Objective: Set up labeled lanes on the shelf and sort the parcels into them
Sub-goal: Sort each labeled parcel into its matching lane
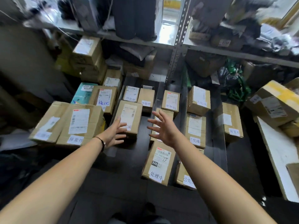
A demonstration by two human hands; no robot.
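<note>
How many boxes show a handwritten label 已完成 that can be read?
3 clearly: a far box, a middle box and a near box, all in one lane right of the hands. The box at the left hand may carry a fourth, partly covered.

Both hands are held open over cardboard parcels on a dark shelf. The left hand [113, 134] is laid against a labelled parcel [128, 118]; the right hand [163, 129] is spread above another parcel [159, 162] marked 处理中.
</note>
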